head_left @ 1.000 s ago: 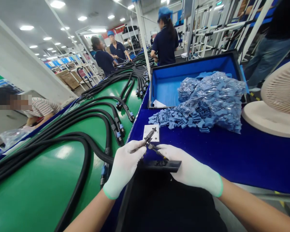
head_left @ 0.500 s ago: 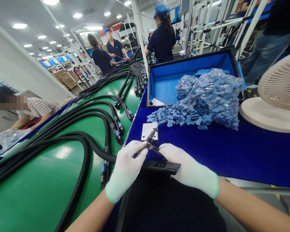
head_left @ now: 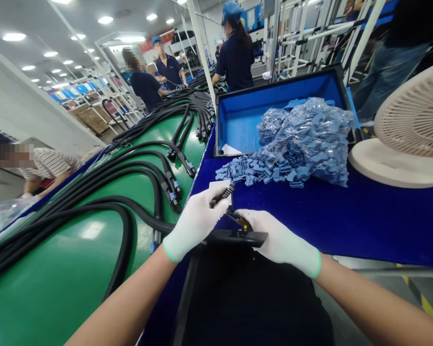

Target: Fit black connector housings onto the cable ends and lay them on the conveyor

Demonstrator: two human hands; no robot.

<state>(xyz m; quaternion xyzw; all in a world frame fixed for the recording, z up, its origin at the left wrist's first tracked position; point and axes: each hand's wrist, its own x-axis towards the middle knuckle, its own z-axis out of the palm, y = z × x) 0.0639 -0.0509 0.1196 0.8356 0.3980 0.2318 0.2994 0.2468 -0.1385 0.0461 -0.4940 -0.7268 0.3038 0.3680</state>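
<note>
My left hand [head_left: 200,221], in a white glove, is closed on a small dark part with a silver-banded, spring-like end [head_left: 228,191]. My gloved right hand [head_left: 274,238] is closed around the black, slant-cut end piece [head_left: 254,237] of a thick black hose, its fingers partly hidden behind it. A thin dark piece with a yellow spot [head_left: 244,224] lies between the two hands, against the right fingers. Behind the left fingertips, a white block [head_left: 219,184] is partly covered. The hose [head_left: 144,218] runs off to the left across a green surface.
Loose blue clips [head_left: 248,174] and a clear bag of them [head_left: 317,134] lie before and in a blue crate [head_left: 238,122]. A fan [head_left: 389,166] stands right. More black hoses [head_left: 169,185] cover the green table [head_left: 50,293]. Several people are beyond.
The whole view has shifted slightly. My left hand has turned, covering more of the banded part and the white block. The yellow spot by my right fingers shows more clearly.
</note>
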